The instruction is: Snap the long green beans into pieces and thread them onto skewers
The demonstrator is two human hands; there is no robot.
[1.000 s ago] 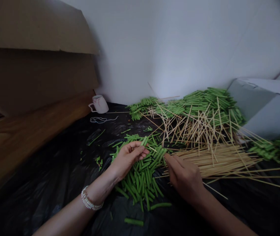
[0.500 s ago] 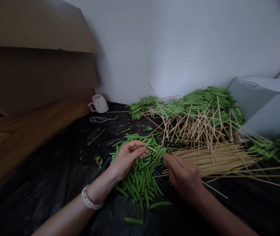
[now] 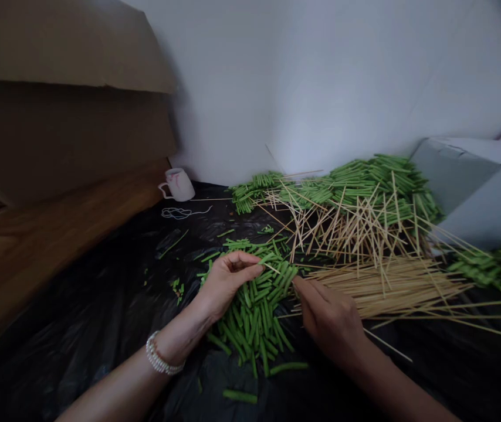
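My left hand (image 3: 228, 280), with a beaded bracelet at the wrist, is closed in a pinch at the fingertips. A short piece of green bean (image 3: 270, 257) pokes out from between its thumb and finger. Facing it, my right hand (image 3: 332, 316) is wrapped round a thin wooden skewer (image 3: 271, 268), whose pale tip points at the left fingertips. Several cut bean pieces (image 3: 288, 280) sit threaded on this skewer, just ahead of the right fingers. Below both hands lies a loose heap of cut green beans (image 3: 250, 328).
Bare skewers (image 3: 391, 287) lie bundled right of my hands. Behind them are stacked filled skewers (image 3: 373, 181), with more beans (image 3: 497, 266) at far right. A mug (image 3: 180, 184) and string (image 3: 180, 213) are at back left. Cardboard (image 3: 65, 129) and a pale box (image 3: 474, 181) flank the black plastic sheet (image 3: 114, 316).
Both hands stay almost in place. The left fingers have shifted slightly around the bean piece at the skewer's tip. The whole view has moved a touch.
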